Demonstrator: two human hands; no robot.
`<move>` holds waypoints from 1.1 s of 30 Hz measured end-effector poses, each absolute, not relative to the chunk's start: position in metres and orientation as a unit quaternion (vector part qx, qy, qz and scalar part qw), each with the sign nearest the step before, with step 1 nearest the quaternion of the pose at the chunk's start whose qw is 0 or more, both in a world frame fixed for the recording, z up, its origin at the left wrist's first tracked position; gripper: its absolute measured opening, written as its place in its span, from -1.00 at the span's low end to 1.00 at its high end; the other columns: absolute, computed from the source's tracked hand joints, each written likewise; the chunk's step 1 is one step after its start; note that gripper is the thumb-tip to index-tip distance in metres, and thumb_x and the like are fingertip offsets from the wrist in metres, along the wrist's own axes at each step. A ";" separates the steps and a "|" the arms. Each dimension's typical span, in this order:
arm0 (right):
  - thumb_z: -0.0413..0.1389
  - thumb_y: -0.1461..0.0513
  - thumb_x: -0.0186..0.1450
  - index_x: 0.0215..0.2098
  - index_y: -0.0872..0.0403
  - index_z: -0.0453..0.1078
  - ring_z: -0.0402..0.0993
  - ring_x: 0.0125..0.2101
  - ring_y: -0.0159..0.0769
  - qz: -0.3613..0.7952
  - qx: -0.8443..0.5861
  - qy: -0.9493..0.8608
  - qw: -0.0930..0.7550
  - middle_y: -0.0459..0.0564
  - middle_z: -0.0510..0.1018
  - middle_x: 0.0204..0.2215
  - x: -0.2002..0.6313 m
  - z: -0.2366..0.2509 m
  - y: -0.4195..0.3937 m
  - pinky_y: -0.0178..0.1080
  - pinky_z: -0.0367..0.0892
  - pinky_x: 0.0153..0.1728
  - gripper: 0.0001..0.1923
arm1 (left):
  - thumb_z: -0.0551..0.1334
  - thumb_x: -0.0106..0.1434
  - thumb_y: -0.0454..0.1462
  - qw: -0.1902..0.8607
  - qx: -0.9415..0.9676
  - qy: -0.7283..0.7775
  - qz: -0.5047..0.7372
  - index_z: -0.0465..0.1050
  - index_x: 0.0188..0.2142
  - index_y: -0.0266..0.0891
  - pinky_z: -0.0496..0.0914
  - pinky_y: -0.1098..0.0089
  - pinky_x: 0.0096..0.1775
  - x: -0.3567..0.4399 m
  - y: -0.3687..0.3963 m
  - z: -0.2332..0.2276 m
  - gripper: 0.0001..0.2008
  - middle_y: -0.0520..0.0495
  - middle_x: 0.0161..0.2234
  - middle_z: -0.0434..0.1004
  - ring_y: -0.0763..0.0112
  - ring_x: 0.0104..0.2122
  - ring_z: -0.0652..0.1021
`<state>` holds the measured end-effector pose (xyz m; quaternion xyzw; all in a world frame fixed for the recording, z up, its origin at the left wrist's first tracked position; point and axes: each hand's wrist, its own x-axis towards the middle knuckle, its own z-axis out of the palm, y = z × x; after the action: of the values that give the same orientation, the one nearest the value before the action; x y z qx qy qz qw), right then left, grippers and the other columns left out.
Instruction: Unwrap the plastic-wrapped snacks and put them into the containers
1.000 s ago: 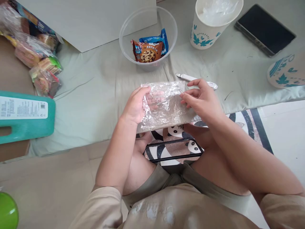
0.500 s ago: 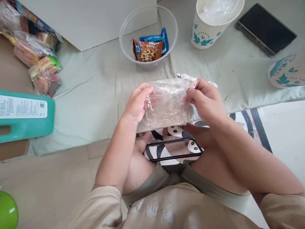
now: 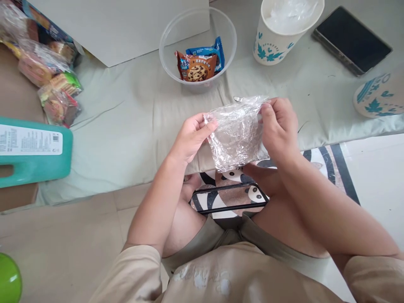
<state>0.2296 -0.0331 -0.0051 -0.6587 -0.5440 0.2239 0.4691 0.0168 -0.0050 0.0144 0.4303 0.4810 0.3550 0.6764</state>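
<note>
Both hands lifted above worktop [image 3: 126,126]. Left hand [image 3: 192,136] fingers pinch wrap [image 3: 236,134] left edge; right hand [image 3: 279,126] fingers pinch right top corner. Bowl [image 3: 170,38] beyond.

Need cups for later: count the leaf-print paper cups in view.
2. One paper cup stands behind the clear bowl's right side; a second cup sits cut off at the right edge. Others may lie outside view.

Clear plastic film [image 3: 236,134]: thin, crinkled, glossy. Bowl [image 3: 170,42]: translucent smooth plastic. Cookie packets [image 3: 197,66]: shiny printed foil. Cups [image 3: 271,46]: matt printed paper. Table cover [image 3: 126,122]: pale green cloth, soft, creased, matt. Phone [image 3: 352,38]: smooth dark glass. Green jug [image 3: 34,168]: matt plastic with paper label.
</note>
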 end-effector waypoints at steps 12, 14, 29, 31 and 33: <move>0.06 -0.02 0.48 -0.39 -0.02 0.28 0.34 -0.49 -0.33 0.278 -0.656 -0.515 0.476 -0.13 0.35 -0.55 0.224 -0.001 -0.032 -0.19 0.28 -0.43 -0.65 | 0.37 0.20 -0.11 0.669 0.419 0.469 0.397 0.38 -0.38 -0.15 0.42 0.44 -0.41 0.012 -0.005 0.015 -0.76 0.06 -0.48 0.37 0.48 -0.46 0.48; 0.08 -0.06 0.46 -0.34 -0.03 0.28 0.31 -0.53 -0.38 0.307 -0.639 -0.512 0.486 -0.15 0.34 -0.54 0.223 -0.004 -0.032 -0.22 0.25 -0.48 -0.65 | 0.38 0.18 -0.07 0.708 0.391 0.450 0.378 0.41 -0.30 -0.16 0.52 0.38 -0.34 0.011 -0.006 0.016 -0.73 0.02 -0.40 0.48 0.38 -0.35 0.60; 0.41 0.18 0.11 -0.37 0.03 0.39 0.47 -0.41 -0.37 0.688 -0.489 -0.304 0.441 -0.10 0.49 -0.42 0.213 0.015 -0.039 -0.22 0.47 -0.35 -0.71 | 0.39 0.25 -0.12 0.608 0.462 0.512 0.393 0.44 -0.32 -0.18 0.26 0.50 -0.69 0.006 -0.002 0.013 -0.78 0.10 -0.55 0.47 0.55 -0.70 0.43; 0.37 0.21 0.14 -0.39 0.01 0.35 0.43 -0.46 -0.40 0.662 -0.501 -0.292 0.475 -0.13 0.44 -0.46 0.213 0.016 -0.038 -0.25 0.43 -0.41 -0.75 | 0.42 0.23 -0.07 0.596 0.485 0.503 0.396 0.45 -0.32 -0.18 0.22 0.50 -0.71 0.005 -0.001 0.010 -0.73 0.13 -0.60 0.40 0.57 -0.73 0.36; 0.35 0.19 0.16 -0.35 -0.01 0.33 0.40 -0.49 -0.42 0.639 -0.511 -0.281 0.501 -0.16 0.44 -0.46 0.214 0.015 -0.036 -0.27 0.38 -0.47 -0.74 | 0.44 0.20 -0.04 0.585 0.496 0.496 0.407 0.46 -0.32 -0.18 0.20 0.51 -0.72 0.006 -0.001 0.007 -0.70 0.15 -0.61 0.36 0.59 -0.74 0.33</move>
<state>0.2142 -0.0364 0.0153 -0.5112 -0.2811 0.6394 0.5008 0.0057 -0.0007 0.0073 0.4962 0.4960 0.4070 0.5848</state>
